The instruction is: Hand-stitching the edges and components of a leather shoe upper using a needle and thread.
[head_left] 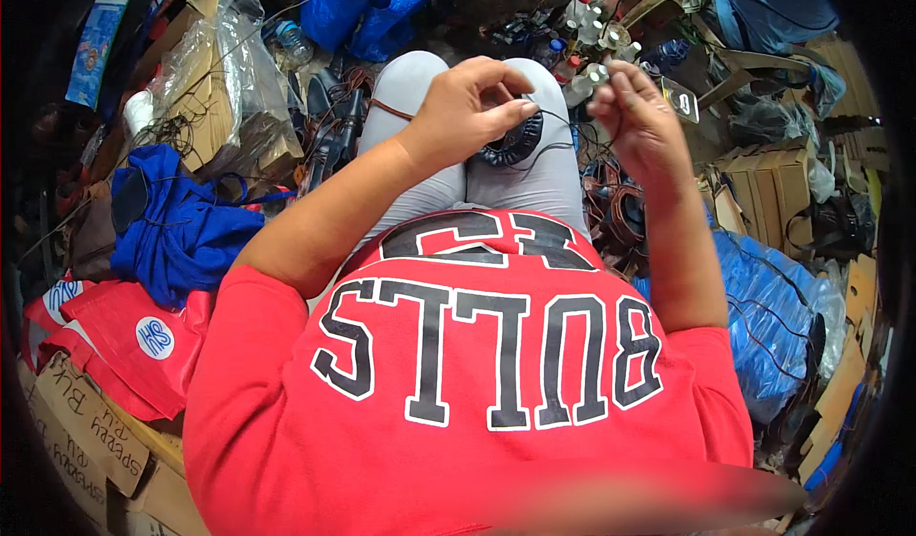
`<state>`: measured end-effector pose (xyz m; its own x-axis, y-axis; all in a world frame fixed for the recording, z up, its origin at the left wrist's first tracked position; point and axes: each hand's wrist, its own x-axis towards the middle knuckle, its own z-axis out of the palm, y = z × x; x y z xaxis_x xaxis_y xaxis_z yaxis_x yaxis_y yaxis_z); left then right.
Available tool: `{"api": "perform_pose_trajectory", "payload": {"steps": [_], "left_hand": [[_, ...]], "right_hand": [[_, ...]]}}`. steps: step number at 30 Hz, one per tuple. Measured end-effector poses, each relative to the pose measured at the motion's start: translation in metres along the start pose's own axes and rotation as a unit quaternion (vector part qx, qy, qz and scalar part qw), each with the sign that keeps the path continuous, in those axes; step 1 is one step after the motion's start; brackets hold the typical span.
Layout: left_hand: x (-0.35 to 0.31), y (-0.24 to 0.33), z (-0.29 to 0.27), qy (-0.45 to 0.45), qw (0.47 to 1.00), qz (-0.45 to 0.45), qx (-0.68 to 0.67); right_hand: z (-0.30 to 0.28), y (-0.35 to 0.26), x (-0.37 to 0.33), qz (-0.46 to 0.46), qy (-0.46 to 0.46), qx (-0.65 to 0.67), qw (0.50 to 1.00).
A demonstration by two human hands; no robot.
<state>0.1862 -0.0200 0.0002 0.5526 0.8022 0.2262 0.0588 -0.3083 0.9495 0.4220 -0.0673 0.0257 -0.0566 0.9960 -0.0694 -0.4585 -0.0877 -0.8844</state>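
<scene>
A rounded black piece (521,145) with a ridged, gathered rim rests on my thighs; it may be part of a shoe, but its full shape is hidden. My left hand (468,112) hovers over its upper left edge, the fingers curved and a gap showing between thumb and forefinger. Off to the right, my right hand (641,121) is raised with thumb and fingers pinched together. A thin dark thread (568,128) runs from the black piece toward that hand, which seems to grip it. Across my left knee lies a brown strap (389,110), passing behind my left hand.
Small bottles (584,30) stand beyond my right knee. Blue cloth (176,221), a red plastic bag (143,345) and cardboard (105,431) lie at my left. A blue plastic bundle (763,317) and brown cardboard boxes (763,188) crowd the right side. Loose cords trail through the clutter.
</scene>
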Motion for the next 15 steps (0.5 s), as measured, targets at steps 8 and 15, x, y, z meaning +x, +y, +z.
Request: {"api": "perform_pose_trajectory", "payload": {"steps": [8, 15], "left_hand": [[0.002, 0.006, 0.029, -0.049, 0.933, -0.139, -0.33], [-0.006, 0.0, 0.034, -0.042, 0.895, -0.159, -0.415]], "right_hand": [[0.042, 0.037, -0.003, -0.09, -0.006, 0.016, 0.996], [0.067, 0.043, -0.02, -0.087, 0.031, -0.017, 0.996]]}}
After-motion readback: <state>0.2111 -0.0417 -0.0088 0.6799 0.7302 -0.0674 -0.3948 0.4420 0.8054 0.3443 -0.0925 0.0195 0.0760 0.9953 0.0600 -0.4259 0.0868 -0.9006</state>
